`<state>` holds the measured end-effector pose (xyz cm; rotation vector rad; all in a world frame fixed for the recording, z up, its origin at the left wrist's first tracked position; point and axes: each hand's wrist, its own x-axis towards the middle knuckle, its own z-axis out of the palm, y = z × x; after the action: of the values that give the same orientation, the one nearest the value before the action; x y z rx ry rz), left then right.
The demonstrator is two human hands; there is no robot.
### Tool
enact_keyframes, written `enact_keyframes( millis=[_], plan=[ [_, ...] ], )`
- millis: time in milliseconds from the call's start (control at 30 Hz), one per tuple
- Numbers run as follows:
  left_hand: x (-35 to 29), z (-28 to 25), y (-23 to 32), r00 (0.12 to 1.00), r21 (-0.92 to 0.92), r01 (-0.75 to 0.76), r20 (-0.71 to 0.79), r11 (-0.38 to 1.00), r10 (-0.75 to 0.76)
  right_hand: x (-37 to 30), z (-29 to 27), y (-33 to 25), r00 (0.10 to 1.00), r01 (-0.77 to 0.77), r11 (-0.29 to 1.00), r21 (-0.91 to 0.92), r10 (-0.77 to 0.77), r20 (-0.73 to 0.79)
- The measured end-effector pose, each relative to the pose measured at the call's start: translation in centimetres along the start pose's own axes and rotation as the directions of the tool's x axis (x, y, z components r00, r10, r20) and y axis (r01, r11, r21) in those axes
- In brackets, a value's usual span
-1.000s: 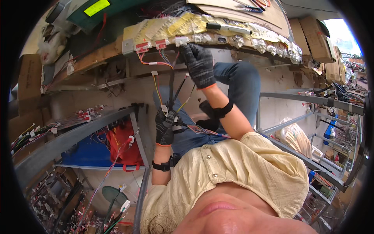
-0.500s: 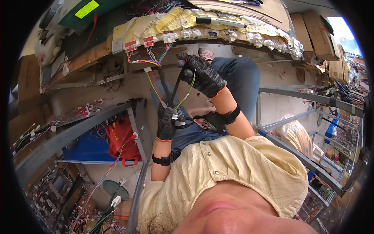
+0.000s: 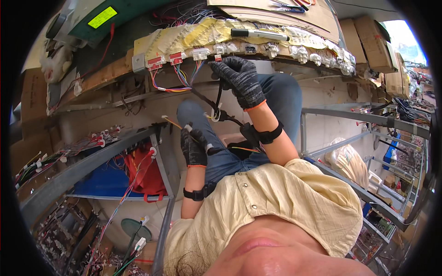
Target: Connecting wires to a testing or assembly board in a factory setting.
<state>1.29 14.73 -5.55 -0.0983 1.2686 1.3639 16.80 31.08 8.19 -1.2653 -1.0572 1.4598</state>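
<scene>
A wire harness in black sleeving (image 3: 205,99) hangs below the bench edge. Its thin coloured wires (image 3: 171,89) run to red plugs (image 3: 176,58) and a white plug (image 3: 200,54) seated along the connector board (image 3: 172,41). My right hand (image 3: 240,82), in a dark grey knit glove, pinches a black-sleeved branch of the harness just below a small red-and-white connector (image 3: 218,58) at the board's edge. Lower down, over my lap, my left hand (image 3: 193,146), gloved alike, is closed around another branch, whose yellowish wires (image 3: 174,122) stick out past the fingers.
A black marker (image 3: 260,34) lies on the taped board, with more white sockets (image 3: 301,56) to the right. Pliers (image 3: 289,7) rest on cardboard behind. Metal frame rails (image 3: 92,156) flank me on both sides. A red bag (image 3: 143,170) is at the left, among hanging wires.
My right hand has moved up to the board's edge with its branch, where a red-and-white connector now shows. My left hand has shifted slightly down and left, apart from the right-hand branch.
</scene>
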Motion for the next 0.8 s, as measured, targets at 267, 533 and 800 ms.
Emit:
enact_keyframes(
  millis=[267, 533, 800],
  plan=[
    [-7.3, 0.6, 1.3, 0.875, 0.016, -0.363, 0.35, 0.932, 0.335, 0.9, -0.9, -0.1, 0.997, -0.069, 0.996, 0.059, 0.068, 0.026],
    [-9.7, 8.4, 3.8, 0.763, 0.521, -0.601, 0.601, 0.606, 0.239, -3.7, -2.0, -1.0, 0.96, 0.269, 0.962, -0.046, -0.271, -0.074],
    [-7.6, 11.5, 3.0, 0.761, 0.661, -0.611, 0.642, 0.435, 0.093, -3.9, -4.0, -0.6, 0.99, 0.126, 0.987, -0.104, -0.131, -0.048]
  ],
)
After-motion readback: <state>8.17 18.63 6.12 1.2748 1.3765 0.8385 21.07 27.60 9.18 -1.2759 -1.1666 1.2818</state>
